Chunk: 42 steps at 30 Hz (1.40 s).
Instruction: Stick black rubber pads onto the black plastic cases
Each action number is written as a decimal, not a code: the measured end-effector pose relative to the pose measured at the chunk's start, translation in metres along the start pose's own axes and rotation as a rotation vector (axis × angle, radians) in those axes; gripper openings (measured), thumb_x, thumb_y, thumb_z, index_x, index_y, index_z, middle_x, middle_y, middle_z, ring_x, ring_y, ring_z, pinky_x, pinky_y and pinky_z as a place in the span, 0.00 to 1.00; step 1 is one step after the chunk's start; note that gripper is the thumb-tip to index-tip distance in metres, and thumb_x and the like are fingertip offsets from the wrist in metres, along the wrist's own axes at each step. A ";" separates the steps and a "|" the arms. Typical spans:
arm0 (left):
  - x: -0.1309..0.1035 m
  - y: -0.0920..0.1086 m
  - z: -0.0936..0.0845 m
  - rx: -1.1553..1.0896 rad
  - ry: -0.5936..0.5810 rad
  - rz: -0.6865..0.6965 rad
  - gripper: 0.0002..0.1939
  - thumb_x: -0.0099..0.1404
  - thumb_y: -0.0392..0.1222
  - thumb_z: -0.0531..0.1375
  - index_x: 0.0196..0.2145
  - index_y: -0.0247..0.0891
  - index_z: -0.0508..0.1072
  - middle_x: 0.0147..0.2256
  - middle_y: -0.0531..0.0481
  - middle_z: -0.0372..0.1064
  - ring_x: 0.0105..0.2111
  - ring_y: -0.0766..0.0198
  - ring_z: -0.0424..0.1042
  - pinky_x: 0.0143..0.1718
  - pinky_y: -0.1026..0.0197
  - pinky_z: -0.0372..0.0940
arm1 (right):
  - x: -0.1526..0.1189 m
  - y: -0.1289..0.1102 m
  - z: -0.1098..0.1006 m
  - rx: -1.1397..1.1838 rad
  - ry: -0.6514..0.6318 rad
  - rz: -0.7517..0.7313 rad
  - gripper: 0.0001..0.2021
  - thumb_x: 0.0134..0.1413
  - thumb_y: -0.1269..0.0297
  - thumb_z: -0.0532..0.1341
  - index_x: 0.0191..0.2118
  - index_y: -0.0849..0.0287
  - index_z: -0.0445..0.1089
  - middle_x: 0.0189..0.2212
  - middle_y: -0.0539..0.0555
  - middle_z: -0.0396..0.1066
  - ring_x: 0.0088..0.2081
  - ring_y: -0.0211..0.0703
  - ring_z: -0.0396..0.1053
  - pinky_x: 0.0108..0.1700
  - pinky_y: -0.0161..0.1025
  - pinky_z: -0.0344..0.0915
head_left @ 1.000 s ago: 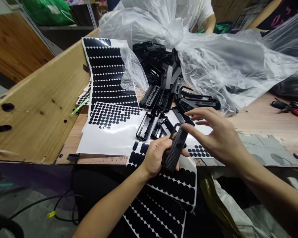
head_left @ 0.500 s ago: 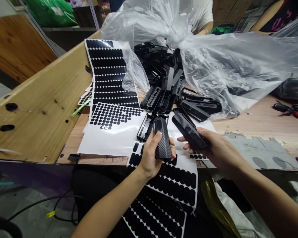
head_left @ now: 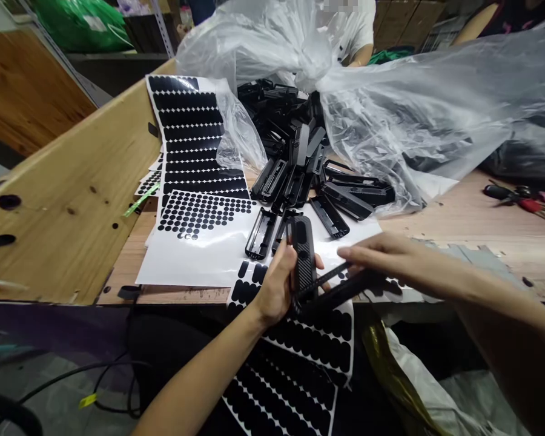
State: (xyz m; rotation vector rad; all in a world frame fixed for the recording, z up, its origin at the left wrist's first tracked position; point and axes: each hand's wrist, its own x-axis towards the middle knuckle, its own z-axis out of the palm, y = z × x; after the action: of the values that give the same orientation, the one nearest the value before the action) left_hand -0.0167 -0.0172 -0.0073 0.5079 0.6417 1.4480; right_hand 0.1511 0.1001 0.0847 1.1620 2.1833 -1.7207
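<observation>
We grasp a black, oblong, carbon-patterned casing [head_left: 304, 254] in our left hand [head_left: 276, 284] and a blurred, long black piece [head_left: 340, 295] in our right hand [head_left: 386, 257].
Both are right of the white sheet with small black dots [head_left: 181, 263], the right hand's farther out; their ends overlap in view, though we cannot tell if they touch. Behind and right of that sheet lies a heap of black casings [head_left: 301, 145].
</observation>
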 end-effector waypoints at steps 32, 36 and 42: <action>0.002 -0.002 0.000 0.091 0.050 0.074 0.22 0.72 0.55 0.59 0.54 0.37 0.60 0.40 0.45 0.75 0.24 0.66 0.76 0.23 0.65 0.71 | 0.005 0.024 -0.002 0.220 0.267 -0.158 0.16 0.48 0.48 0.74 0.31 0.56 0.79 0.28 0.52 0.73 0.29 0.40 0.68 0.29 0.35 0.66; 0.002 -0.004 0.002 0.106 0.096 0.082 0.25 0.71 0.56 0.60 0.55 0.39 0.59 0.33 0.50 0.73 0.22 0.65 0.75 0.22 0.65 0.70 | 0.016 0.009 0.027 0.392 0.260 -0.173 0.16 0.44 0.50 0.76 0.29 0.56 0.79 0.27 0.52 0.73 0.29 0.39 0.69 0.30 0.35 0.68; 0.001 -0.003 0.004 0.114 0.106 0.076 0.27 0.69 0.57 0.62 0.56 0.41 0.57 0.32 0.52 0.73 0.22 0.65 0.75 0.23 0.64 0.71 | 0.023 0.008 0.032 0.399 0.301 -0.173 0.16 0.45 0.50 0.76 0.30 0.59 0.79 0.24 0.50 0.72 0.24 0.35 0.64 0.28 0.34 0.63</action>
State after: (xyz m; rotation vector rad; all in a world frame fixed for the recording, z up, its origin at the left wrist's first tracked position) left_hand -0.0123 -0.0161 -0.0064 0.5519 0.8007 1.5235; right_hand 0.1291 0.0835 0.0555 1.4391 2.2196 -2.2657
